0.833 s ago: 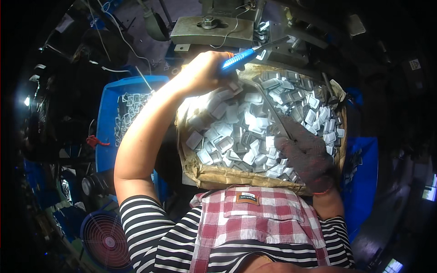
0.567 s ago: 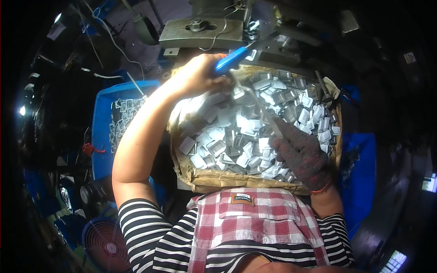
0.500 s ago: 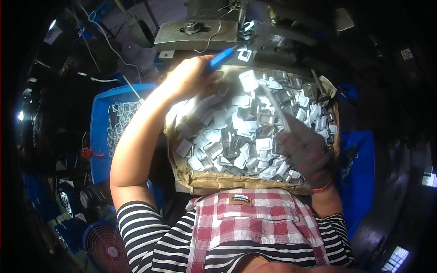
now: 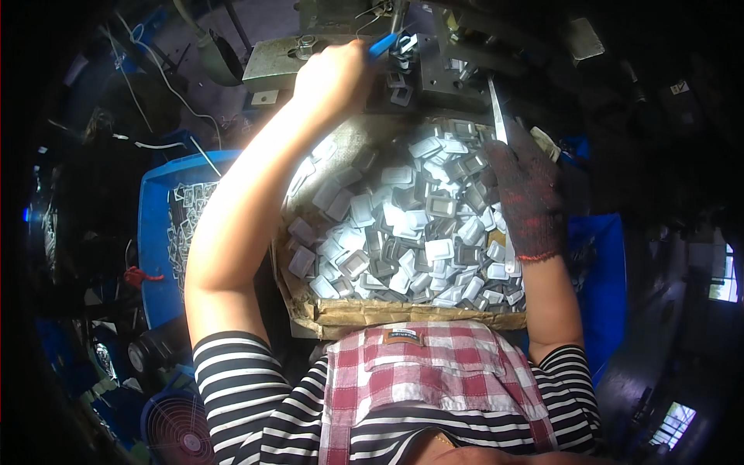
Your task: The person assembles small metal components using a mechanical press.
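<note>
Up by the machine, my bare left hand [image 4: 335, 81] is closed around a slim blue tool [image 4: 383, 46], its thin dark tip pointing at several small frame-shaped parts [image 4: 404, 48]. My right hand [image 4: 528, 186], in a dark knitted glove with a red cuff, grips long silver tweezers [image 4: 497, 115]. Their points reach toward the machine's dark block [image 4: 446, 81]; whether they pinch a part cannot be made out. Below both hands, a shallow paper-lined tray [image 4: 411, 312] bears a heap of small grey-white rectangular metal pieces [image 4: 439, 205].
A blue bin [image 4: 155, 194] with many thin frames stands at the left, and another blue bin [image 4: 608, 271] at the right. Behind the tray is a bolted steel clamp bar [image 4: 267, 66]. A fan [image 4: 177, 422] sits at the lower left; white cables [image 4: 170, 81] hang at the upper left.
The tweezers, earlier over the heap with a pale piece at their tip, have swung up and right toward the machine with my right hand. My left hand moved farther forward with the blue tool.
</note>
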Tool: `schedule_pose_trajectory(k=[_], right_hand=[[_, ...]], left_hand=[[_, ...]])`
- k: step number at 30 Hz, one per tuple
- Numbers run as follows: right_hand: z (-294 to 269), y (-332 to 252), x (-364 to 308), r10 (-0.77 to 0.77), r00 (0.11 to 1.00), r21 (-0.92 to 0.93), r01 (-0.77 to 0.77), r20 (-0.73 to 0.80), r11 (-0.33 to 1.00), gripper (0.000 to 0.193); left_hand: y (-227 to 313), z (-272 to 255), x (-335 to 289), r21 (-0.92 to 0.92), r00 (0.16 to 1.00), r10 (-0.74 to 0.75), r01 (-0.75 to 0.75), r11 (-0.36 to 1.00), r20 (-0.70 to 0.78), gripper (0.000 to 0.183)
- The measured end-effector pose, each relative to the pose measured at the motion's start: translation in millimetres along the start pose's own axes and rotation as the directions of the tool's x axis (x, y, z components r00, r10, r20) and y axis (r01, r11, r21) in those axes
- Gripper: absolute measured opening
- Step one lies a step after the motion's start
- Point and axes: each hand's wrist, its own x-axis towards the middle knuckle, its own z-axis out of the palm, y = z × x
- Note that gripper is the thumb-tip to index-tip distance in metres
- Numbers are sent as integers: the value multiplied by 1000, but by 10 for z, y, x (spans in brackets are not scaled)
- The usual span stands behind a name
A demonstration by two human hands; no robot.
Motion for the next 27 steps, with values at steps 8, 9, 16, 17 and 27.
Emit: schedule_pose_trajectory(k=[8,9,16,17,27], right_hand=[[144,343,296,-16,999,-123,11,-39,992,39],[68,391,297,-16,999,-124,10,-44,992,39],[-164,-139,-394,60,998,75,-61,15,995,39],[-185,-134,-518,118,988,79,-126,99,989,41],[159,10,-855,207,891,159,-291,403,943,46]], left_hand=[[-159,207,-916,0,977,25,-26,1000,211,46],[-114,175,-884,-25,953,-48,58,998,299,45],[-521,424,-866,-621,931,-257,365,694,260,30],[-479,397,-869,-617,930,-259,368,695,262,30],[-266,302,-908,-852,866,-100,499,159,489,26]])
